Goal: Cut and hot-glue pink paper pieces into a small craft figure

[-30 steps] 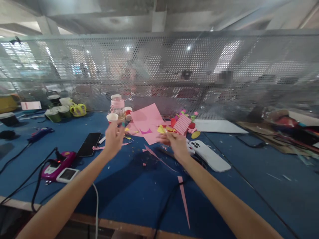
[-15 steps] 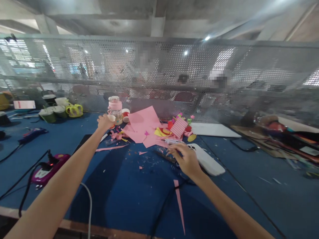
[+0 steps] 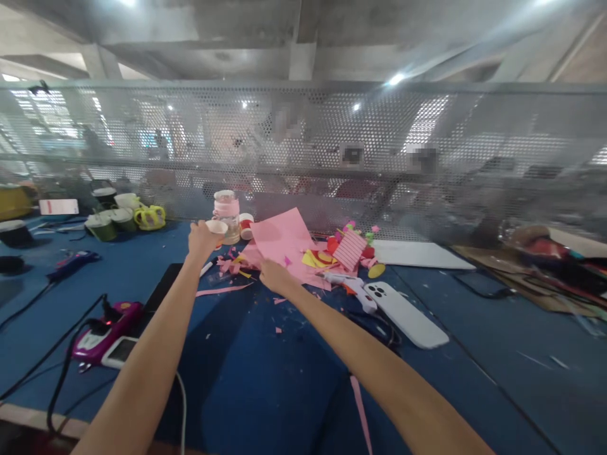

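Some cutting looks done — pink scraps (image 3: 229, 265) lie loose left of ctr, w/ a stripy piece (image 3: 351, 250) right of ctr. What's left, can't tell; the big pink paper (image 3: 284, 234) lies loose, mid-frame. L hand (image 3: 200, 240) holds the white cup (image 3: 217, 226), left of ctr, by the bottle (image 3: 227, 212). R hand (image 3: 275, 277) is curled at the paper's bottom edge — can't tell if it's pinching any.

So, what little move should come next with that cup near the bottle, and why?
Perhaps lift the cup slightly, straight up. The left hand seems to have hold of it, the bottle stands close beside it, and paper scraps lie just in front, so sliding it might disturb either.
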Action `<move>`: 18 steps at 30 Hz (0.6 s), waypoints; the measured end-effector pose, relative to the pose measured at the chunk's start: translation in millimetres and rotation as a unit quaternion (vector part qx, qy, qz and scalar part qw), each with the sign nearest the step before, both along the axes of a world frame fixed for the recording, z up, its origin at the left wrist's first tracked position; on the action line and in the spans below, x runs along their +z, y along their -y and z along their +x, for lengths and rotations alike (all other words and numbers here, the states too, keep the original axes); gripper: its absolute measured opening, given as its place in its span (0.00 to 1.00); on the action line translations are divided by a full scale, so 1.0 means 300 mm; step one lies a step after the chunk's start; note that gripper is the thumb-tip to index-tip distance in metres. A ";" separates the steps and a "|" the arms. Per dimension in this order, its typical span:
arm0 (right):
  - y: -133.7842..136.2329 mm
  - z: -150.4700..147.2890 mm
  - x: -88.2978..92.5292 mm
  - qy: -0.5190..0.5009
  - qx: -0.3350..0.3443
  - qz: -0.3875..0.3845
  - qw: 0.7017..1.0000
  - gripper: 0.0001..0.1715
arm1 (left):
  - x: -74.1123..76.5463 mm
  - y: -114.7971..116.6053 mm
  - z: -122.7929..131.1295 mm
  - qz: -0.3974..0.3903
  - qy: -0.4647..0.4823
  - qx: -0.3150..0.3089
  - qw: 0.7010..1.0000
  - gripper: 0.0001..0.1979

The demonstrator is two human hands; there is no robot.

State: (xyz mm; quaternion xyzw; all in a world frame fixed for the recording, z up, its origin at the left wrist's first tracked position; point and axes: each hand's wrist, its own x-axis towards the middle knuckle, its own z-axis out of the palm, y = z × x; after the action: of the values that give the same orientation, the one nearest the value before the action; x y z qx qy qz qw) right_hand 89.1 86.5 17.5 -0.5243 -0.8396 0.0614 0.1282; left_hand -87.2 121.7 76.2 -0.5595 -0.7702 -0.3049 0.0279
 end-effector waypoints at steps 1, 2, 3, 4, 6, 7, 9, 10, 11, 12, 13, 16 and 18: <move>-0.001 0.001 -0.001 0.001 -0.005 -0.006 1.000 0.19 | 0.029 0.011 -0.006 0.010 -0.006 0.004 1.000 0.29; 0.002 0.007 0.000 0.001 -0.014 -0.010 1.000 0.20 | 0.060 0.024 -0.014 0.021 -0.008 0.005 1.000 0.29; 0.010 0.019 0.003 0.000 -0.023 -0.010 1.000 0.20 | 0.093 0.041 -0.023 0.036 -0.004 0.010 0.999 0.29; 0.023 0.035 0.008 -0.002 -0.030 -0.008 1.000 0.22 | 0.126 0.060 -0.033 0.053 0.004 0.020 0.998 0.29; 0.066 0.078 0.020 -0.012 -0.038 0.004 0.999 0.25 | 0.187 0.105 -0.051 0.099 0.023 0.052 0.993 0.30; 0.098 0.102 0.024 -0.017 -0.035 0.011 0.999 0.25 | 0.214 0.128 -0.059 0.127 0.030 0.069 0.989 0.31; 0.180 0.149 0.022 -0.030 0.000 0.024 0.999 0.25 | 0.254 0.166 -0.068 0.181 0.041 0.084 0.979 0.33; 0.227 0.167 0.014 -0.042 0.056 0.041 0.997 0.25 | 0.267 0.179 -0.066 0.201 0.046 0.083 0.975 0.33; 0.274 0.181 0.001 -0.039 0.114 0.054 0.991 0.26 | 0.275 0.187 -0.059 0.211 0.050 0.073 0.974 0.32; 0.320 0.190 -0.015 -0.028 0.160 0.061 0.985 0.27 | 0.279 0.191 -0.044 0.207 0.055 0.054 0.975 0.32; 0.362 0.193 -0.033 -0.015 0.182 0.063 0.981 0.28 | 0.278 0.190 -0.020 0.195 0.061 0.026 0.979 0.31; 0.442 0.173 -0.080 0.017 0.208 0.043 0.977 0.29 | 0.243 0.185 0.096 0.127 0.082 -0.128 0.980 0.27; 0.456 0.150 -0.091 0.017 0.190 0.041 0.981 0.27 | 0.196 0.195 0.191 0.080 0.084 -0.244 0.963 0.26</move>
State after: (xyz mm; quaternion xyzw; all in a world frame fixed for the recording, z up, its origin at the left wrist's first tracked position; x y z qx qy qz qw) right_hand 134.1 -50.2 -9.7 -0.3506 -0.9278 0.0413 0.1207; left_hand -29.9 63.2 134.9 -0.6988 -0.5830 -0.4088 -0.0681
